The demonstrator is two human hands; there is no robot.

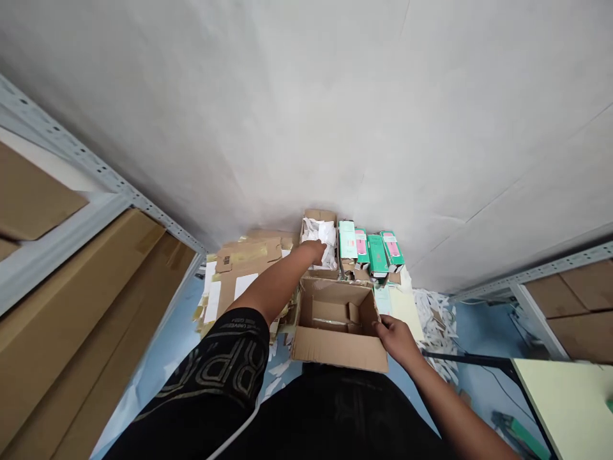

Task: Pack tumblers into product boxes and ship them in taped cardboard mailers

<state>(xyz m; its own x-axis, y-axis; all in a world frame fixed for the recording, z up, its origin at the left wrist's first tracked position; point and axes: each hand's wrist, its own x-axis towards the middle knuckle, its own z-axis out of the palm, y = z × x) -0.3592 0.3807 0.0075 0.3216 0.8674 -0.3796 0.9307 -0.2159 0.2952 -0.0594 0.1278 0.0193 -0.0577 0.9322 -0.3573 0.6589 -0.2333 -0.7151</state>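
An open cardboard box [338, 345] is in front of my body, tilted so its inside shows, with folded flaps within. My right hand [391, 335] grips its right edge, thumb on the inner side. Farther off, my left hand [314, 252] reaches into a smaller cardboard carton [320, 215] filled with crumpled white paper-like pieces [328, 254]. Its fingers are curled down among those pieces; their tips, and whatever they hold, are hidden.
Right of the carton stand green and white boxes [378, 254], some with pink panels. Flattened cardboard [249, 259] is stacked at left. Shelves with large cartons [90, 319] flank the left side. Paper strips [438, 319] litter the blue floor at right, near a pale tabletop [565, 396].
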